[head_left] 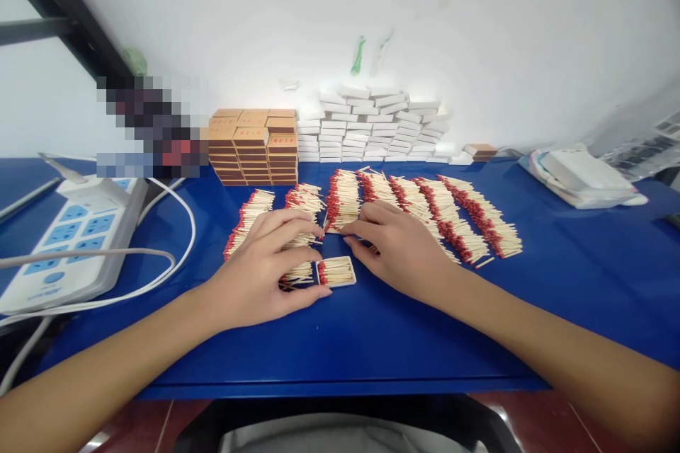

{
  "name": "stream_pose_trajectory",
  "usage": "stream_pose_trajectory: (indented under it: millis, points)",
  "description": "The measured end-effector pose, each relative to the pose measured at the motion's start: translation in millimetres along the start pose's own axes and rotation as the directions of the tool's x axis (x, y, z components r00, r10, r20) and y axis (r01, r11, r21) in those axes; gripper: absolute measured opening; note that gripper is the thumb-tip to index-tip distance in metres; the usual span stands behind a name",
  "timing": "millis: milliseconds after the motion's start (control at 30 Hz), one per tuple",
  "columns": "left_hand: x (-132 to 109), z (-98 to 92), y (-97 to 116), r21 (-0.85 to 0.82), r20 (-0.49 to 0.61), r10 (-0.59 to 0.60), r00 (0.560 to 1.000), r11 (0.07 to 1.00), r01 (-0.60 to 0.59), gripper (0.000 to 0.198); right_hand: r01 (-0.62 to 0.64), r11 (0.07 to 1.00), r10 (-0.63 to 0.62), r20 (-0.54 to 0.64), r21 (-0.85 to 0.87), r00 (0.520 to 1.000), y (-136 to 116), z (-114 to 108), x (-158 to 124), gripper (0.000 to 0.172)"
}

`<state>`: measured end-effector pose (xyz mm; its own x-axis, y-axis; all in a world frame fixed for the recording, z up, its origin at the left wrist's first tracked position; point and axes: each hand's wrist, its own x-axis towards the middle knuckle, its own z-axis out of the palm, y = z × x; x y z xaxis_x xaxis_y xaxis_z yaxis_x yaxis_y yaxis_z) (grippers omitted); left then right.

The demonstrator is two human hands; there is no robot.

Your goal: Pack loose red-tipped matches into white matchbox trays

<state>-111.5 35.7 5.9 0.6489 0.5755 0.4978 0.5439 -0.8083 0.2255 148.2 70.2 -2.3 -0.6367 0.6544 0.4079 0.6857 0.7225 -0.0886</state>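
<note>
Several rows of red-tipped matches (451,216) lie on the blue table (329,347). A small white tray (354,281) filled with matches sits in front of them. My left hand (270,262) has its fingers spread over the matches at the left, with thumb and index fingertips at the tray's left end. Just behind the tray, my right hand (398,244) has its fingers bent at the near end of a match row; whether anything is between the fingertips is too small to tell.
Orange matchboxes (252,148) are stacked at the back left, beside piled white trays (366,131). A power strip (74,241) with looping white cables lies at the left. Plastic-wrapped packs (581,173) rest at the back right.
</note>
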Motion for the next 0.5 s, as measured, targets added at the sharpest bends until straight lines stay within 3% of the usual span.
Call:
stream_pose_trajectory:
  millis: [500]
  points:
    - [1.0, 0.4, -0.7, -0.002, -0.008, 0.01, 1.0, 1.0, -0.01, 0.023, 0.003, 1.0, -0.002, 0.055, -0.008, 0.998, -1.2, -2.8, 1.9, 0.014]
